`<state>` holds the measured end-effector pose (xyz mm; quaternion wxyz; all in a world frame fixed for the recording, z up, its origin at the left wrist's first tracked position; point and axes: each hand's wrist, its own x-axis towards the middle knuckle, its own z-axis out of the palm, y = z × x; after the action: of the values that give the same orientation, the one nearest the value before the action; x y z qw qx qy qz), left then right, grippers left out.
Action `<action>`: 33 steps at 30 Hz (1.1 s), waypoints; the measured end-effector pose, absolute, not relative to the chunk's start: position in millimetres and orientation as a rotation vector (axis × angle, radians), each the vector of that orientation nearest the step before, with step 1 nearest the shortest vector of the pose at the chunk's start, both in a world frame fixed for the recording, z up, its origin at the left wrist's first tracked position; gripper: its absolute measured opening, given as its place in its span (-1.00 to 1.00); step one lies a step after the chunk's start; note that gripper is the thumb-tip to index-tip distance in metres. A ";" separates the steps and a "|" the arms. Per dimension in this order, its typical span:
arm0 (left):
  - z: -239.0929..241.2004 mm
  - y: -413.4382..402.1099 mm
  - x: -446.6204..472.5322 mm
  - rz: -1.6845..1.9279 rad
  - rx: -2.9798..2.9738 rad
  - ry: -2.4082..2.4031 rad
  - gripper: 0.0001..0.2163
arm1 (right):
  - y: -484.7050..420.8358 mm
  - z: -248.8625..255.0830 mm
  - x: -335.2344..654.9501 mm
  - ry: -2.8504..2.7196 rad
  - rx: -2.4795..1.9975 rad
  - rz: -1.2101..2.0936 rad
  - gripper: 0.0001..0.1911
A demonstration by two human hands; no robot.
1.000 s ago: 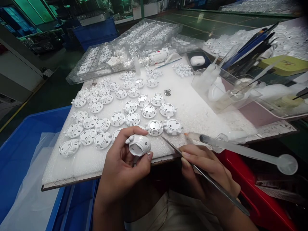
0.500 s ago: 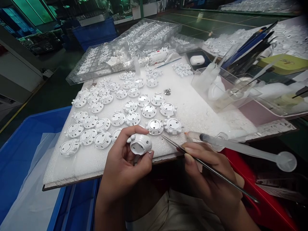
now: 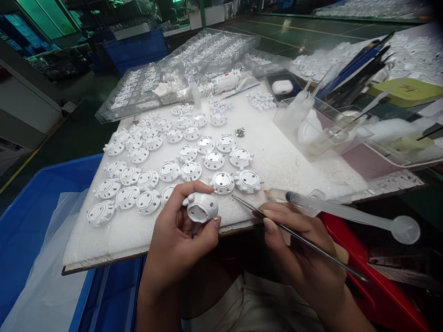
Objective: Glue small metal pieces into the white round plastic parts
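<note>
My left hand (image 3: 183,230) grips a small white figurine part (image 3: 202,207) between thumb and fingers, over the near edge of the foam board. The part is rounded, with little knobs and dark dots, and its flat face is turned towards me. In my right hand (image 3: 304,249) are slim metal tweezers (image 3: 294,234), their tip apart from the part, to its right. Whether the tip holds anything is too small to tell. A clear syringe (image 3: 349,210) with an orange tip also lies across the fingers of that hand. Several similar white pieces (image 3: 221,182) rest on the board.
The white foam board (image 3: 277,157) carries a pile of tiny dark bits (image 3: 240,133) and small white parts (image 3: 262,100). Clear trays (image 3: 131,92) stand behind. At right is a pink-and-clear box (image 3: 370,157) of tools; a blue bin (image 3: 51,180) sits at lower left.
The tweezers and syringe have shifted very slightly left with my right hand. My left hand and the white part look the same.
</note>
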<state>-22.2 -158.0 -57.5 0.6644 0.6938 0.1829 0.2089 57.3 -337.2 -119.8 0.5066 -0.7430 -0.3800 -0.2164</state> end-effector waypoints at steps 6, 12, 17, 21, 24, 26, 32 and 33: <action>-61.3 -153.4 -21.2 0.478 1.587 0.353 -0.70 | -336.5 -119.5 58.1 -0.926 -1.785 -0.532 -0.62; -56.9 -157.5 -20.9 0.451 1.565 0.433 -0.70 | -338.1 -123.9 52.3 -0.767 -1.751 -0.502 -0.61; -59.7 -157.8 -19.7 0.449 1.598 0.431 -0.70 | -337.1 -119.9 46.8 -0.686 -1.588 -0.473 -0.59; -62.1 -157.1 -19.6 0.449 1.630 0.417 -0.70 | -332.4 -118.4 48.5 -0.676 -1.557 -0.474 -0.60; -61.0 -157.7 -20.1 0.453 1.635 0.447 -0.71 | -330.9 -121.0 49.7 -0.670 -1.606 -0.522 -0.58; -61.2 -157.2 -20.2 0.450 1.657 0.430 -0.71 | -331.3 -121.5 48.5 -0.650 -1.610 -0.523 -0.59; -67.9 -151.7 -19.0 0.450 1.799 0.326 -0.65 | -328.9 -106.0 40.5 -0.668 -1.441 -0.312 -0.64; -68.6 -151.3 -19.1 0.452 1.803 0.319 -0.65 | -327.4 -102.4 39.8 -0.676 -1.394 -0.271 -0.63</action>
<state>-19.1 -151.3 -68.6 0.5873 0.7738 0.1369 0.1938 39.8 -327.4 -102.4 0.7064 -0.6275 -0.3040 -0.1220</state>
